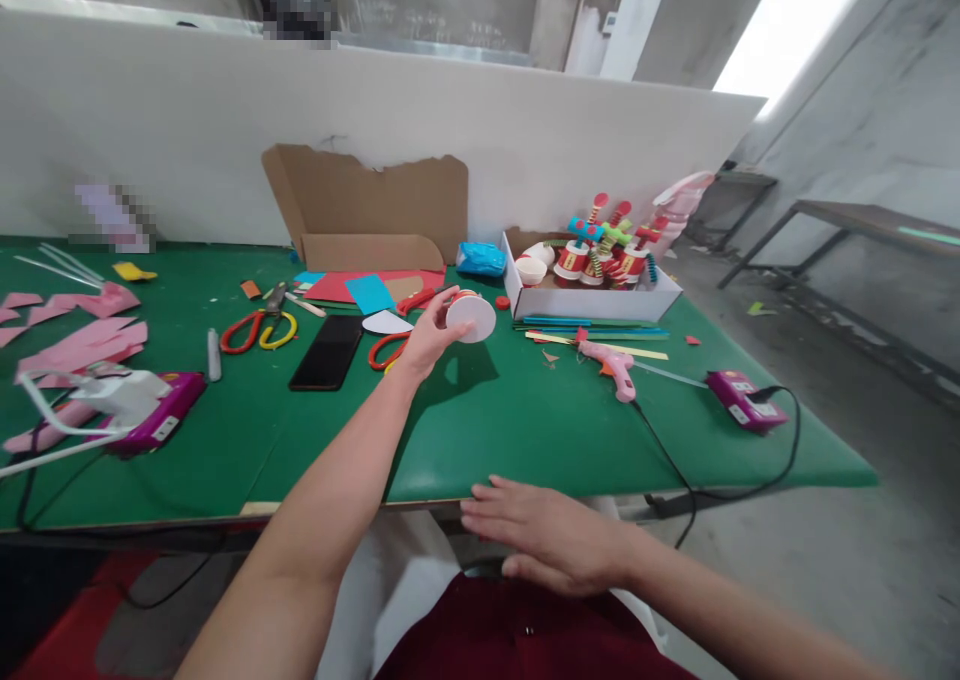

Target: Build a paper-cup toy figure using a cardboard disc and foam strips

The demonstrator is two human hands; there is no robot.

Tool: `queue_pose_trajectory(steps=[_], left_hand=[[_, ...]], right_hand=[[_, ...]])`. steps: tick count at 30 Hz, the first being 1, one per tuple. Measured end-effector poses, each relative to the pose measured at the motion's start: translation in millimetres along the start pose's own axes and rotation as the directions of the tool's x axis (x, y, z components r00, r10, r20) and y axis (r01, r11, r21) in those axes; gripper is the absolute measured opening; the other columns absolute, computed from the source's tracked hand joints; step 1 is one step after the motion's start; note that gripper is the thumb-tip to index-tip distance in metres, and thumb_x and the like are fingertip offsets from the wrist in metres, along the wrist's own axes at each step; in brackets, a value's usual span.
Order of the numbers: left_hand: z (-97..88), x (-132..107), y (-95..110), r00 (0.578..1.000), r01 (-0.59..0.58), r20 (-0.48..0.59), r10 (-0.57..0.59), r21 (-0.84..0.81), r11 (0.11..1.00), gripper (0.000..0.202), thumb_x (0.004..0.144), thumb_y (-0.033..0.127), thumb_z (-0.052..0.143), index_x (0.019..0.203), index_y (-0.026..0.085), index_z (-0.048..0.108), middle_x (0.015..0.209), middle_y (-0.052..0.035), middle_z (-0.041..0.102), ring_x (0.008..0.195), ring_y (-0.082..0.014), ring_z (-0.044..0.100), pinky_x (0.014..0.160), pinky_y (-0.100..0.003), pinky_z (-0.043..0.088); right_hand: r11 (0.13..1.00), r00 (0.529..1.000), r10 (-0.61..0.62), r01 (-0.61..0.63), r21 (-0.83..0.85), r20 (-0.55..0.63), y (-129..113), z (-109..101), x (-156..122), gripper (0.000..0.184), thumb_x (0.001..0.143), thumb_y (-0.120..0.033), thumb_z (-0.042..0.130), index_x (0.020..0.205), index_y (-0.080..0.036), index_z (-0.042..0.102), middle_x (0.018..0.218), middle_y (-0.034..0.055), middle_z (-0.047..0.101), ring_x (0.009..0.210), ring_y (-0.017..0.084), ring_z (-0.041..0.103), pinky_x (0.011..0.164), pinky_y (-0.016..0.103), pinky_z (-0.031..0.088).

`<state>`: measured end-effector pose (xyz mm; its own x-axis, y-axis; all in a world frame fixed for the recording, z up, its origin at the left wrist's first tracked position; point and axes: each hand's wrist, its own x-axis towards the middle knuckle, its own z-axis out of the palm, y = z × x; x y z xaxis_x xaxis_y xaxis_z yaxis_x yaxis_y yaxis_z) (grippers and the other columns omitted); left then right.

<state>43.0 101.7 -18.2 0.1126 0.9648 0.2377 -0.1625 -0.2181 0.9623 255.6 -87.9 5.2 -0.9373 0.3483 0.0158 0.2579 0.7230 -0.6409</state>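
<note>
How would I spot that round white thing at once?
On the green table stands an open white box. Left of it, the left hand holds up the round white thing. Unlike the pointed white piece beside the phone, it's circular.

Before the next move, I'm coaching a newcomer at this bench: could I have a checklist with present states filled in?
1. White disc held: ok, in the left hand's grasp.
2. Right hand open: ok, fingers extended near the table's front edge.
3. Pink glue gun apart from the strips: not ok, its nozzle end lies at them.
4. Glue gun cool: cannot tell.
5. Black cord kept off the edge: not ok, it hangs over.
</note>
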Motion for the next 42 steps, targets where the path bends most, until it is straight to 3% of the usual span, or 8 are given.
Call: queue_pose_trajectory(steps=[7,10,16,23,25,28,33,42], left_hand=[[0.1,0,1,1.0,-0.004,-0.024,0.004,-0.011,1.0,0.076,0.06,0.033,0.078,0.129,0.022,0.048,0.122,-0.0089,0.058,0.11,-0.0235,0.053,0.094,-0.038,0.044],[-2.8,1,0,1.0,-0.004,-0.03,0.003,-0.016,1.0,0.076,0.06,0.034,0.078,0.129,0.022,0.048,0.122,-0.0088,0.058,0.11,-0.0235,0.053,0.093,-0.037,0.045],[-4.8,3,-1,0.999,-0.002,-0.041,0.0,-0.054,0.999,0.075,0.06,0.033,0.078,0.128,0.024,0.048,0.122,-0.0083,0.057,0.11,-0.0236,0.054,0.092,-0.037,0.045],[-3.2,2,1,0.999,0.005,-0.04,-0.007,-0.063,0.998,0.076,0.06,0.033,0.079,0.129,0.024,0.049,0.122,-0.0083,0.057,0.111,-0.0238,0.053,0.094,-0.038,0.044],[-2.5,2,1,0.999,0.001,-0.054,-0.004,-0.066,0.998,0.076,0.059,0.033,0.078,0.129,0.023,0.049,0.123,-0.0084,0.057,0.111,-0.0238,0.053,0.094,-0.038,0.044],[-2.1,2,0,0.996,-0.013,-0.089,0.006,-0.074,0.997,0.078,0.059,0.034,0.077,0.13,0.022,0.047,0.125,-0.0088,0.056,0.111,-0.0234,0.054,0.094,-0.037,0.044],[-3.3,3,-1,0.986,-0.033,-0.166,0.026,-0.041,0.999,0.085,0.059,0.033,0.077,0.135,0.023,0.041,0.129,-0.0098,0.054,0.113,-0.024,0.054,0.095,-0.037,0.045],[-1.2,3,1,0.988,-0.02,-0.156,0.021,0.006,1.0,0.084,0.058,0.027,0.078,0.134,0.024,0.041,0.138,-0.0103,0.048,0.119,-0.0277,0.052,0.097,-0.041,0.047]], right_hand=[[0.965,0.993,-0.008,0.037,0.259,-0.114,-4,7,14,0.027,0.093,-0.029,0.045,0.102,-0.016,0.068,0.094,0.0079,0.073,0.092,0.015,0.067,0.085,0.026,0.05],[0.987,0.975,0.099,-0.07,0.146,-0.199,2,6,21,0.028,0.092,-0.018,0.039,0.102,-0.016,0.065,0.086,0.006,0.071,0.078,0.014,0.064,0.075,0.025,0.05],[0.95,0.949,0.125,-0.198,-0.241,-0.289,10,3,15,0.038,0.086,-0.013,0.041,0.121,-0.013,0.055,0.119,0.0169,0.06,0.109,0.023,0.052,0.093,0.041,0.043],[0.997,0.951,-0.003,-0.021,-0.075,-0.31,13,-10,14,0.025,0.092,-0.028,0.047,0.076,-0.019,0.064,0.069,0.0036,0.066,0.07,0.014,0.058,0.069,0.028,0.043],[0.995,0.873,0.099,-0.1,0.024,-0.477,26,-25,31,0.023,0.091,-0.028,0.046,0.079,-0.019,0.064,0.072,0.0036,0.067,0.068,0.013,0.059,0.068,0.027,0.044],[0.908,0.603,0.402,-0.163,0.387,-0.689,55,-52,68,0.018,0.088,-0.033,0.049,0.09,-0.02,0.061,0.068,-0.0007,0.064,0.052,0.01,0.052,0.055,0.023,0.042],[0.721,0.251,0.635,0.147,0.678,-0.73,100,-90,119,0.037,0.072,-0.053,0.061,0.061,-0.018,0.055,0.05,-0.0031,0.054,0.046,0.008,0.045,0.048,0.022,0.037],[0.63,0.231,0.716,0.192,0.752,-0.659,131,-84,108,0.046,0.071,-0.062,0.059,0.054,-0.019,0.053,0.044,-0.0047,0.046,0.042,0.008,0.04,0.045,0.022,0.034]])
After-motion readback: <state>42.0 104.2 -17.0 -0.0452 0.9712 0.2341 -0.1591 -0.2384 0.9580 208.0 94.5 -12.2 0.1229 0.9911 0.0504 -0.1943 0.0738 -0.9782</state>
